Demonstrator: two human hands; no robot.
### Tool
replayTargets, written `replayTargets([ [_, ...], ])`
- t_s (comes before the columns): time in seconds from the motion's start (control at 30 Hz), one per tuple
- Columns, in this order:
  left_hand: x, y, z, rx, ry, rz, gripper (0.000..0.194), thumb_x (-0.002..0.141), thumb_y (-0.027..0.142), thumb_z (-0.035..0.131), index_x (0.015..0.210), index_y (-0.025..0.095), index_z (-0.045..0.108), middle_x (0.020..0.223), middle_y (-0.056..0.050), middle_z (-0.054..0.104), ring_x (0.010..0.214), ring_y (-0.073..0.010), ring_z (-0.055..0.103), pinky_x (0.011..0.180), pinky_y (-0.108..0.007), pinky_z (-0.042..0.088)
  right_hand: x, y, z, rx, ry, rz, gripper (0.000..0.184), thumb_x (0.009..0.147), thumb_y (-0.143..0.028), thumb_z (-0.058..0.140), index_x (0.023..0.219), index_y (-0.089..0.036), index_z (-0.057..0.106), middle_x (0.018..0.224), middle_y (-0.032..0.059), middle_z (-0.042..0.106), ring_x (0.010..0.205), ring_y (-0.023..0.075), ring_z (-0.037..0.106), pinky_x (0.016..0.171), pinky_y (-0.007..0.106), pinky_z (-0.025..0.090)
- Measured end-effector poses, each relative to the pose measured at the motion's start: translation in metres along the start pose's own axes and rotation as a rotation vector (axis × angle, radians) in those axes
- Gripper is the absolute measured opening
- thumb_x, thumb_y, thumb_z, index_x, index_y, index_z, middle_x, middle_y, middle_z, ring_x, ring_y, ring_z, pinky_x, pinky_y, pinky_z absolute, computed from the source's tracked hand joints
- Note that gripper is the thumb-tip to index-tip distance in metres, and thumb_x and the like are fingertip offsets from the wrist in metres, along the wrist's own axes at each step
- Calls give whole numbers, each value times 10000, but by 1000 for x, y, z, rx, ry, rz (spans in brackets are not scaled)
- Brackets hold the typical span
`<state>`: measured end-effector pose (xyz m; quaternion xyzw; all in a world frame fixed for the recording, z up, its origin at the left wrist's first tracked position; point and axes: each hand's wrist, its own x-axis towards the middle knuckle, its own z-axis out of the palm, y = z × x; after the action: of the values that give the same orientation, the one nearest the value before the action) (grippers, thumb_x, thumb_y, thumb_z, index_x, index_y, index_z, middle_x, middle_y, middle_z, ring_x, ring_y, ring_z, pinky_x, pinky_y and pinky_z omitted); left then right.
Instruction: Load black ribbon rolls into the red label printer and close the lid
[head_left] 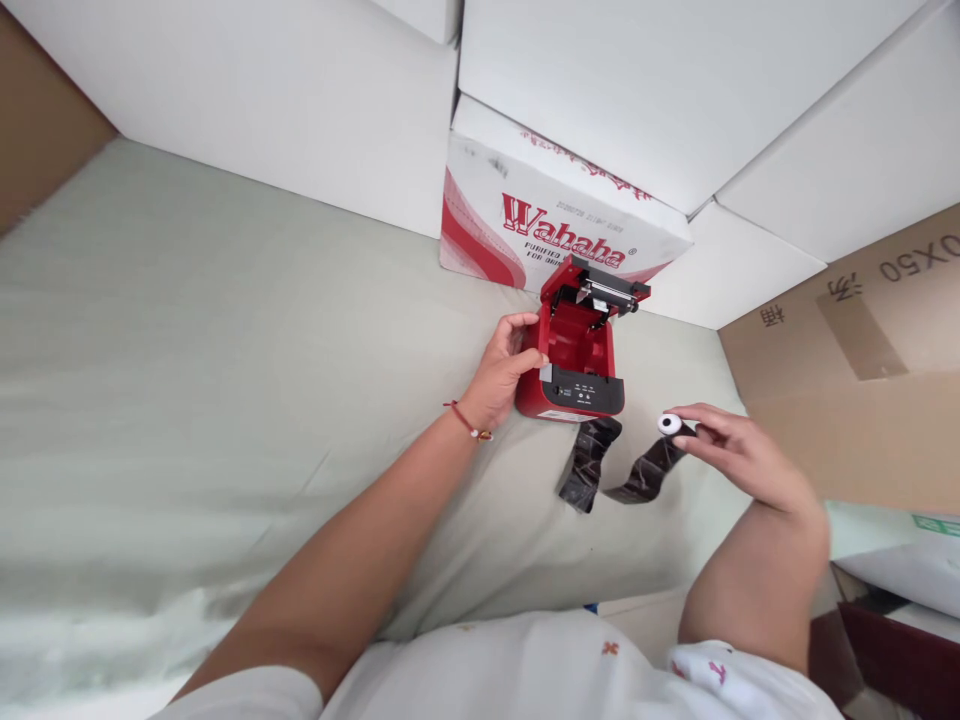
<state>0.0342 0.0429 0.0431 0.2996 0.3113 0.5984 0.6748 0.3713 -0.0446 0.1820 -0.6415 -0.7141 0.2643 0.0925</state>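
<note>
A red and black label printer (pixel 570 390) sits on the cloth with its lid (pixel 600 285) raised and its red inner bay exposed. My left hand (pixel 504 370) grips the printer's left side, thumb at the front corner and fingers along the side wall. To the right of the printer, my right hand (pixel 724 440) pinches a small roll (pixel 670 425) with a white end and a dark centre hole. A shiny black ribbon strip (pixel 645 475) hangs from this roll. Another crumpled black ribbon length (pixel 589 465) lies just in front of the printer.
Pale green cloth (pixel 225 350) covers the work surface. Behind the printer stands a Wahaha carton (pixel 555 215), with large white boxes (pixel 300 90) around and above it. A brown cardboard box (pixel 862 400) borders the right side, and another brown box (pixel 45 110) is at far left.
</note>
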Motion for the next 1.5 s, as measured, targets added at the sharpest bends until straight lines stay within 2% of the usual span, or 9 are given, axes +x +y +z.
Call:
replayTargets([
  [0.13, 0, 0, -1, 7, -8, 14, 592, 661, 251, 857, 1219, 287, 661, 1300, -9, 714, 1275, -246, 654, 1119, -390, 553, 10, -58, -28, -12, -81, -249, 421, 1037, -650, 776, 1235, -304, 910, 1235, 117, 881, 1021, 269, 819, 832, 374, 679],
  [0.27, 0, -2, -1, -2, -5, 20, 579, 663, 246, 857, 1208, 287, 668, 1288, -10, 721, 1275, -248, 660, 1118, -397, 561, 53, -109, -3, -150, 27, -345, 346, 1077, -469, 724, 1332, -288, 873, 1264, 82, 876, 962, 235, 805, 828, 350, 648],
  [0.57, -1, -1, 0, -5, 0, 15, 587, 650, 248, 864, 1201, 283, 663, 1322, -18, 702, 1276, -245, 642, 1106, -382, 543, 124, -170, 64, -717, -23, -49, 299, 1051, -166, 633, 1257, -195, 848, 1285, 175, 854, 1118, 364, 818, 804, 405, 547],
  [0.73, -4, -7, 1, 80, -29, 104, 617, 754, 300, 861, 1325, 291, 628, 1432, -52, 691, 1434, -296, 629, 1289, -456, 483, 145, -164, 70, -606, -26, -120, 428, 1048, -120, 622, 1421, -183, 822, 1377, 185, 858, 1261, 375, 807, 1002, 426, 585],
  [0.9, -8, -16, -3, 365, -163, 369, 900, 840, 634, 932, 1575, 289, 543, 1784, -155, 460, 1779, -416, 325, 1505, -575, 223, 152, -147, 81, -396, 71, -158, 469, 1042, -113, 603, 1465, -150, 801, 1468, 181, 827, 1297, 353, 798, 1102, 451, 600],
  [1.03, -4, -23, -12, 501, -274, 479, 1035, 845, 723, 916, 1679, 314, 461, 1858, -174, 367, 1821, -454, 241, 1513, -657, 194, 129, -139, 73, 17, 69, -293, 366, 1061, -264, 684, 1386, -208, 844, 1314, 95, 875, 917, 227, 822, 912, 395, 675],
  [1.13, -3, -24, -16, 550, -290, 506, 1015, 879, 647, 906, 1721, 338, 429, 1882, -159, 350, 1826, -461, 234, 1508, -679, 209, 117, -130, 54, 193, 320, -342, 338, 1129, -485, 670, 1233, -240, 877, 1113, 59, 881, 729, 181, 751, 751, 361, 660],
  [1.27, -5, -24, -16, 573, -278, 524, 1025, 881, 534, 920, 1749, 344, 410, 1932, -146, 284, 1837, -468, 216, 1510, -675, 209, 139, -102, 35, -25, 723, -450, 626, 1167, -741, 516, 1437, -260, 811, 1449, 149, 821, 1327, 312, 777, 1191, 534, 617],
  [1.5, -3, -29, -19, 634, -269, 588, 1170, 919, 601, 875, 1860, 360, 223, 2008, -133, 110, 1880, -463, 61, 1527, -669, 122, 137, -79, 54, -68, 574, -465, 695, 1205, -734, 382, 1452, -248, 812, 1416, 149, 833, 1354, 300, 775, 1209, 528, 617],
])
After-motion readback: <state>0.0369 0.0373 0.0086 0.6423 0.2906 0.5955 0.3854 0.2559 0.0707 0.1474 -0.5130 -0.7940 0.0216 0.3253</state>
